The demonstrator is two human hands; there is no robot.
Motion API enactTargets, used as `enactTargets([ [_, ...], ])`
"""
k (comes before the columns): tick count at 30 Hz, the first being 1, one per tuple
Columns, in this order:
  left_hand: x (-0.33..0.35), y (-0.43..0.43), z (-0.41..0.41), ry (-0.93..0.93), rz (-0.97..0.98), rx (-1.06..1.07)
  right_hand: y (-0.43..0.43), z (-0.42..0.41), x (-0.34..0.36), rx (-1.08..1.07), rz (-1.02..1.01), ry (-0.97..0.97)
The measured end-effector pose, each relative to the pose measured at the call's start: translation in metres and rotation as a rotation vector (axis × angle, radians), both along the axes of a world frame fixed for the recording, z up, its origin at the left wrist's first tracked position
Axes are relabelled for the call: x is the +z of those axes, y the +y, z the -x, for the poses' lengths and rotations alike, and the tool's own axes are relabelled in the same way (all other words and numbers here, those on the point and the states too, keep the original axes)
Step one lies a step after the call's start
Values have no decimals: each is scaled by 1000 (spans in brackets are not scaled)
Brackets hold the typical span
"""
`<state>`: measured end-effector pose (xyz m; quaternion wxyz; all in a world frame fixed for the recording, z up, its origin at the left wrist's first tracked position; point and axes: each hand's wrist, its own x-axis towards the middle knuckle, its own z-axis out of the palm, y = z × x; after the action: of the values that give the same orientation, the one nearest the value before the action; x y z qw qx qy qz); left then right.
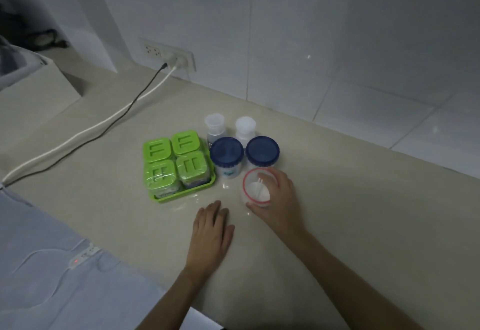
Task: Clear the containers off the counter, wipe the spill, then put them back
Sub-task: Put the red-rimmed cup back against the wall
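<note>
My right hand (279, 201) wraps around a clear red-rimmed container (255, 186) that stands on the beige counter (337, 212) and holds white powder and a small white scoop. Flat on the counter just left of it lies my left hand (211, 233), fingers together, holding nothing. Behind the red-rimmed container stand two blue-lidded jars (226, 153) (262, 151), and behind those two small clear bottles (214, 125) (245, 126). A green tray (181, 194) to the left carries several green-lidded tubs (175, 159). Wet, shiny patches (187, 203) show on the counter in front of the tray.
A white tiled wall (337, 57) runs along the back of the counter. A wall socket (168, 55) has a black and a white cable (104, 127) trailing left across the counter. A beige box (39, 88) sits at far left. The floor at lower left has a power strip (83, 255).
</note>
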<state>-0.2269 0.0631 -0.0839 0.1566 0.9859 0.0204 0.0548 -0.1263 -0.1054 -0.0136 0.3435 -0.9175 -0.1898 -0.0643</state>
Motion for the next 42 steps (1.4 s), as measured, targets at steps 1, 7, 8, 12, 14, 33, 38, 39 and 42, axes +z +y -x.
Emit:
enactTargets([
  [1,0,-5,-4,-17,11,-44,-17,1,2,-26,-8,-12],
  [7,-1,-75,-38,-29,60,-312,-146,2,10,-309,10,68],
  [8,-1,-95,-44,-22,63,-358,-172,4,10,-356,33,80],
  [12,3,-181,-64,7,43,-512,-263,15,13,-516,73,138],
  [14,6,-228,-73,49,18,-567,-303,16,14,-561,110,155],
  [33,-29,-402,-137,-60,54,-425,-483,-117,21,-549,225,241],
  [38,-30,-402,-137,-74,81,-412,-492,-149,16,-550,220,192],
  [39,-31,-402,-137,-85,81,-416,-493,-152,14,-546,223,185],
  [42,-31,-401,-138,-108,66,-413,-493,-153,10,-543,236,189],
])
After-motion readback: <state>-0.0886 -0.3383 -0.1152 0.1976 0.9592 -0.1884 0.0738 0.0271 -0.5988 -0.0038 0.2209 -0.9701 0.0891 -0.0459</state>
